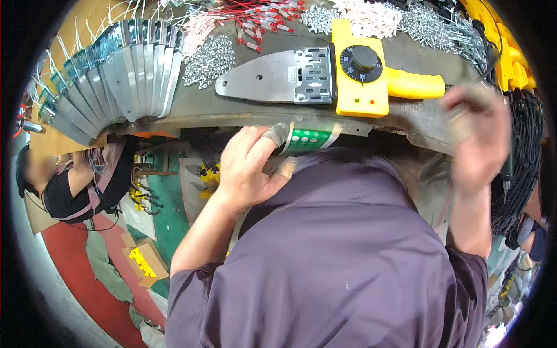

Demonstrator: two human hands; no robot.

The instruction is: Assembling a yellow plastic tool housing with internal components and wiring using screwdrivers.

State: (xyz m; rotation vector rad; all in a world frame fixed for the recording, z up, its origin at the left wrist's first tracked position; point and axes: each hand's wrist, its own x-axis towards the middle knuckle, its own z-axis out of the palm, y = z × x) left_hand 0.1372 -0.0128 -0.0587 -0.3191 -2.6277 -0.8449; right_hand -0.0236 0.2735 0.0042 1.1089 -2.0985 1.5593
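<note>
At the bench's front edge, my left hand [249,165] has its covered fingertips on the left end of a green strip with pale round stickers [310,137]; its thumb hangs lower, apart from the strip. Motion smears my right hand [478,139], raised at the right by the handle end of a yellow pipe welding iron [361,75]; whether it touches the handle or cord is unclear. The iron lies on the bench, its flat grey pointed plate [255,76] toward the left and a black dial [361,62] on its body.
Grey metal plates with wires [125,72] stand fanned out at the left. Along the back lie nuts [209,61], red-wired indicator lamps [261,26] and screws [432,35]. Black cords [519,151] hang at the right. Another person [75,180] sits at the left.
</note>
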